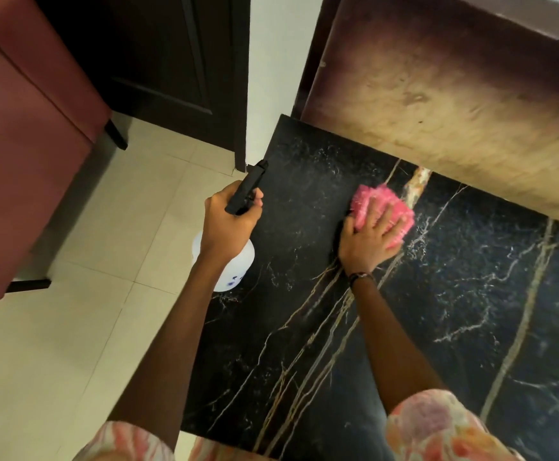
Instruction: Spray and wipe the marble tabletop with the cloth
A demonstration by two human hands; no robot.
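Worktop (454,294): black veined marble beside a tiled floor (71,344).
Left hand (228,224): closed around spray bottle (238,261) at the worktop's left edge, nozzle pointing up-right toward the far side.
Right hand (368,241): spread flat, pressing pink cloth (384,204) onto the worktop.

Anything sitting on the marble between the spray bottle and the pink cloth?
Nothing: the head view shows only bare black marble tabletop between the spray bottle in the left hand and the pink cloth under the right hand.
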